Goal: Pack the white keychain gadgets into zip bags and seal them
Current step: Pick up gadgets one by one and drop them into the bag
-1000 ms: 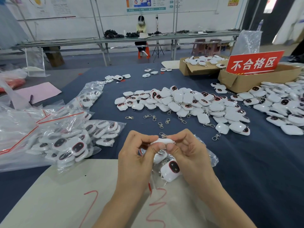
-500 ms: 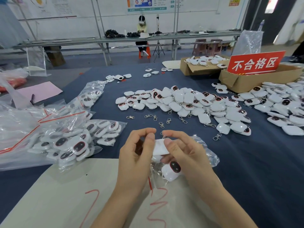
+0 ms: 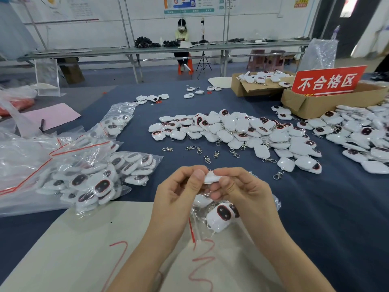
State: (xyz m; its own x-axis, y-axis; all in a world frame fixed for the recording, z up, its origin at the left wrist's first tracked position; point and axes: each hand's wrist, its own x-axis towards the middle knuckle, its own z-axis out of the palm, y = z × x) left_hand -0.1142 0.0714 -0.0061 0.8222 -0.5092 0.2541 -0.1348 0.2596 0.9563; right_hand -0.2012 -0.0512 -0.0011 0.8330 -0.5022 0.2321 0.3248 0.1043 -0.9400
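Both of our hands meet over the near edge of the table, and between them we hold one white keychain gadget (image 3: 211, 178). Our left hand (image 3: 175, 193) has thumb and forefinger curled onto the gadget's left end. Our right hand (image 3: 244, 191) pinches the right end the same way, its other fingers folded loosely beneath. Only a thin white strip shows between the fingertips, so we cannot tell which face is up.

Directly under our fingers lies a clear zip bag (image 3: 202, 226) with a red seal line, partly hidden by our palms. Inside it, just below the right fingers, we see another gadget (image 3: 220, 219) with its dark, red-rimmed face up. The bag rests partly on a pale board (image 3: 80, 239) marked with red scribbles and partly on the dark blue table cloth (image 3: 336, 218). We cannot tell whether its mouth is open or closed.

Just beyond our fingertips a few loose metal clasps (image 3: 199, 150) lie scattered on the cloth, and farther out spreads a wide heap of unpacked gadgets (image 3: 235, 131). To the left of our left fingers sit filled bags (image 3: 99, 182), leaning against one another. Well past our right fingers, a cardboard box (image 3: 311, 106) carries a red sign (image 3: 328, 82) with white characters.
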